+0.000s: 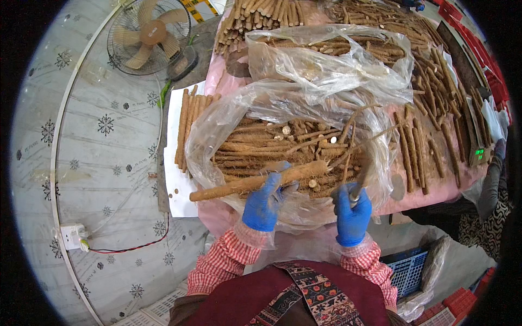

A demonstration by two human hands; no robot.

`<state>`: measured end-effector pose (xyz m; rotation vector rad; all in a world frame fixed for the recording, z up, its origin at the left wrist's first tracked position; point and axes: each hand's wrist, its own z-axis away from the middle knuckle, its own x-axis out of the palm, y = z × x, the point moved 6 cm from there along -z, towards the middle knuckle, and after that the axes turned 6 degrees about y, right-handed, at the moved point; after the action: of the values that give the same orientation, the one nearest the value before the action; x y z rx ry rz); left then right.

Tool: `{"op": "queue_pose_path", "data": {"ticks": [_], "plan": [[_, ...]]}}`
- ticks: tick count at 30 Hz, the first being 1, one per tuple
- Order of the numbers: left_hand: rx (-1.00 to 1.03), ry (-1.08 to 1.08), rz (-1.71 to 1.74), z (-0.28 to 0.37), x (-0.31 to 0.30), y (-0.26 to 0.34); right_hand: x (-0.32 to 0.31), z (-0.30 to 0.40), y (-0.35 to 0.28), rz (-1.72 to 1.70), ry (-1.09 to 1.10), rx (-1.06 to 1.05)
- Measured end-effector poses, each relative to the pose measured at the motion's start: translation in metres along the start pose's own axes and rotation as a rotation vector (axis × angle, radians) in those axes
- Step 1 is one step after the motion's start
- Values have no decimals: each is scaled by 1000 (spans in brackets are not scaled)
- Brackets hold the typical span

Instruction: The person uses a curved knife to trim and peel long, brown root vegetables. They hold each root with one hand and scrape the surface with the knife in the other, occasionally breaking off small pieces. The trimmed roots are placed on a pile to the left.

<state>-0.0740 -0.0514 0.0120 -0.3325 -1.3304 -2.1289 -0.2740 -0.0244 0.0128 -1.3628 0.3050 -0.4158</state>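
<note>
My left hand, in a blue glove, is closed around a long brown root that lies slantwise over a clear plastic bag. Thin rootlets stick out from the root's right end. In my right hand, also blue-gloved, is the handle of a knife; its blurred blade points up and away, just right of that end. Inside the bag beneath both hands lie many hairy brown roots, some with pale cut ends. More roots lie side by side on a white sheet at the left.
A second plastic bag of roots and stacked roots lie farther back on the pink-covered table. A fan stands back left. Loose roots and a scale are at the right, beside a co-worker's arm. A blue crate is below.
</note>
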Motion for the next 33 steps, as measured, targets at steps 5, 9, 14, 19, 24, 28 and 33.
{"op": "queue_pose_path", "data": {"ticks": [5,9,14,19,24,28,33], "plan": [[-23,45,71,4,-7,-12,23,7,-16,499,-114,-399],[-20,45,88,4,-9,-18,30,4,-7,574,-152,-399],[-17,-99,53,9,-17,-5,24,-14,77,577,-291,-70],[-27,-235,-57,8,-9,15,5,-2,69,161,-272,353],[-93,-490,-315,-6,0,0,6,5,34,-112,-378,599],[-66,-601,-450,-12,15,-7,15,15,10,-111,-507,585],[4,-331,-505,-18,11,-1,6,13,14,-186,-459,477]]}}
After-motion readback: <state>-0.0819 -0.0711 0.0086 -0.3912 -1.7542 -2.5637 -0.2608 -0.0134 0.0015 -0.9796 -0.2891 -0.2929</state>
